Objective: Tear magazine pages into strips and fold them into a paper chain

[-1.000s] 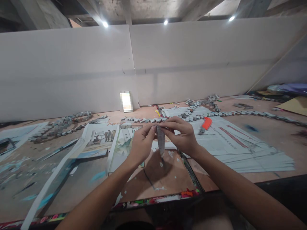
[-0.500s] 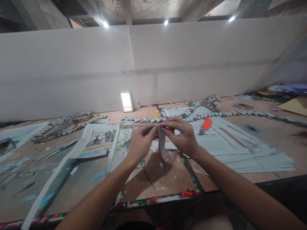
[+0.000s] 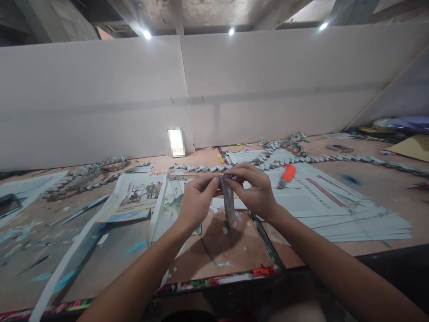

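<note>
My left hand (image 3: 197,201) and my right hand (image 3: 257,191) meet at the middle of the table. Between thumbs and fingers, both pinch the upper end of a narrow grey printed paper strip (image 3: 229,203). Its lower end hangs down toward the brown tabletop, over a shadow. Just beyond my fingertips runs a zigzag chain of folded paper links (image 3: 208,169), apart from the strip. An orange-and-grey object like a utility knife (image 3: 287,175) lies on paper to the right of my right hand.
Stacked printed sheets (image 3: 348,219) lie on the right. A folded-paper chain (image 3: 90,174) is heaped at the left, behind magazine pages (image 3: 136,197). A lit phone (image 3: 176,142) leans against the white partition (image 3: 100,98). A long white strip (image 3: 63,264) crosses the left front.
The paper strip has turned between my fingers, so more of its broad face shows, and its lower end has shifted slightly right. Both hands stay nearly in place.
</note>
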`<state>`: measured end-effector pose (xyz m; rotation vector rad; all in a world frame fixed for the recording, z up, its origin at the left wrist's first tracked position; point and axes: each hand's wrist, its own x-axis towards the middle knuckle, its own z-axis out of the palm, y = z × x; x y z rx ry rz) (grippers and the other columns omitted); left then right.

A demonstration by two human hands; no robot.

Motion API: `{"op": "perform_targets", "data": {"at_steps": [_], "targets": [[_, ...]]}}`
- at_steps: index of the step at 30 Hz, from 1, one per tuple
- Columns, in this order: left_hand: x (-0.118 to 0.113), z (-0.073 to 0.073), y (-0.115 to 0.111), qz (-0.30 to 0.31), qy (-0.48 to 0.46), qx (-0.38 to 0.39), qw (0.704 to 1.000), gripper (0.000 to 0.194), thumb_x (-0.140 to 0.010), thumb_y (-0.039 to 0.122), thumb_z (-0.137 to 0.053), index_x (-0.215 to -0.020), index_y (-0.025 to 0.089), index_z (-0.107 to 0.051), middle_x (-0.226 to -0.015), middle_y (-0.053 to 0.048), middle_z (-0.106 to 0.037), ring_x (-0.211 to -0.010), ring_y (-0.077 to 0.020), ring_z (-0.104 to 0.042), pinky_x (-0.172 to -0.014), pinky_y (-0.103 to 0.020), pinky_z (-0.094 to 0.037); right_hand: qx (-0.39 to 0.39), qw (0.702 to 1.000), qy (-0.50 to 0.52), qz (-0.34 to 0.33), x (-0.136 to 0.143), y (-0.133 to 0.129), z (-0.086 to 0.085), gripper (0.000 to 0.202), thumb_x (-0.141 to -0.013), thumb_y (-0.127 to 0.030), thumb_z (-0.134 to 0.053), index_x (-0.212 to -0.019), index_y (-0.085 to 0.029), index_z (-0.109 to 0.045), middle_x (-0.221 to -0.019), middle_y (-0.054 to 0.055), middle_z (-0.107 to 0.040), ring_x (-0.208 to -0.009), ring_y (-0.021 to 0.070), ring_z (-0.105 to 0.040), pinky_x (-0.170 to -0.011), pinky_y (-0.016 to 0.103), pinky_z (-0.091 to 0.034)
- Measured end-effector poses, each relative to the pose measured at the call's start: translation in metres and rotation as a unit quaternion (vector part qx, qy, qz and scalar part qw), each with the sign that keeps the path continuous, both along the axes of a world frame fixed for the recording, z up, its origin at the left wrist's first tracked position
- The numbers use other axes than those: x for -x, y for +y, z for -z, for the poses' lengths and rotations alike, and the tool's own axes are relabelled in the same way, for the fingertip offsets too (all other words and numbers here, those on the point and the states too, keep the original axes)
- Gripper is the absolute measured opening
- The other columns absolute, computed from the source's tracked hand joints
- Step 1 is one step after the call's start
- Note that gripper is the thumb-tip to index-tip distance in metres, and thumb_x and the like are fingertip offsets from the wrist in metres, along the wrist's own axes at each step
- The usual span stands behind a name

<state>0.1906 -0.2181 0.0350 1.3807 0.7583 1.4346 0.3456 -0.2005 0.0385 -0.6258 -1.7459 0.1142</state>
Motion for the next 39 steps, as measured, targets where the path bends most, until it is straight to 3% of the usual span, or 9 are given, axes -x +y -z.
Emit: {"op": "perform_targets", "data": {"at_steps": [8, 12, 14, 17, 23, 31, 39], "targets": [[-0.0014, -0.0009, -0.0017, 0.003, 0.011, 0.004, 1.000, 0.019, -0.078, 0.029, -0.069, -0.093, 0.018, -0.073, -0.097, -0.006, -0.071, -0.092, -0.0207, -0.066, -0.081, -0.034, -0.057, 0.029, 0.999, 0.019, -0.018, 0.0007, -0.0007, 0.0033, 0.016, -0.080, -0.014, -0.063, -0.094, -0.021, -0.066, -0.086, 0.003, -0.061, -0.058, 0.0088, -0.053, -0.055, 0.026, -0.048], [-0.0009, -0.0020, -0.0013, -0.009, 0.007, 0.012, 1.000, 0.018, -0.078, 0.030, -0.068, -0.091, 0.018, -0.073, -0.094, -0.006, -0.071, -0.088, -0.0204, -0.067, -0.081, -0.036, -0.057, 0.175, 0.977, 0.102, -0.066, 0.0023, -0.0007, 0.0028, 0.024, -0.078, -0.024, -0.067, -0.101, -0.022, -0.064, -0.082, 0.002, -0.063, -0.060, 0.0108, -0.056, -0.054, 0.026, -0.049], [0.0007, -0.0027, -0.0011, -0.014, 0.011, 0.001, 1.000, 0.017, -0.078, 0.030, -0.068, -0.089, 0.018, -0.073, -0.092, -0.006, -0.071, -0.086, -0.0205, -0.067, -0.080, -0.037, -0.057, 0.256, 0.952, 0.132, -0.107, 0.0024, -0.0002, 0.0009, 0.019, -0.078, -0.029, -0.067, -0.094, -0.020, -0.065, -0.073, 0.001, -0.063, -0.059, 0.0116, -0.057, -0.052, 0.025, -0.049], [0.0035, -0.0028, 0.0000, -0.025, 0.028, -0.017, 0.999, 0.016, -0.079, 0.030, -0.067, -0.088, 0.018, -0.073, -0.092, -0.006, -0.071, -0.087, -0.0214, -0.067, -0.081, -0.039, -0.057, 0.309, 0.931, 0.140, -0.135, 0.0018, 0.0006, -0.0020, 0.016, -0.078, -0.033, -0.067, -0.078, -0.017, -0.066, -0.061, -0.001, -0.059, -0.052, 0.0099, -0.053, -0.048, 0.023, -0.046], [0.0053, -0.0028, 0.0012, -0.039, 0.041, -0.019, 0.998, 0.015, -0.078, 0.030, -0.068, -0.087, 0.019, -0.073, -0.091, -0.006, -0.071, -0.090, -0.0217, -0.066, -0.086, -0.040, -0.053, 0.324, 0.921, 0.163, -0.145, 0.0033, -0.0007, -0.0039, 0.017, -0.074, -0.033, -0.070, -0.075, -0.017, -0.065, -0.056, -0.003, -0.056, -0.049, 0.0085, -0.050, -0.046, 0.023, -0.043], [0.0032, -0.0069, 0.0002, 0.001, 0.036, 0.018, 0.999, 0.020, -0.075, 0.035, -0.071, -0.084, 0.017, -0.074, -0.085, -0.006, -0.073, -0.081, -0.0212, -0.068, -0.079, -0.037, -0.055, 0.320, 0.923, 0.169, -0.133, 0.0056, -0.0013, -0.0038, 0.020, -0.071, -0.036, -0.072, -0.073, -0.018, -0.065, -0.057, -0.002, -0.058, -0.049, 0.0097, -0.052, -0.046, 0.024, -0.044], [0.0025, -0.0068, 0.0004, -0.009, 0.038, 0.016, 0.999, 0.018, -0.075, 0.033, -0.071, -0.083, 0.017, -0.074, -0.084, -0.006, -0.072, -0.081, -0.0208, -0.068, -0.077, -0.036, -0.056, 0.322, 0.922, 0.168, -0.135, 0.0045, -0.0008, -0.0040, 0.018, -0.072, -0.033, -0.072, -0.074, -0.017, -0.065, -0.057, -0.003, -0.058, -0.048, 0.0089, -0.052, -0.046, 0.023, -0.044]]}}
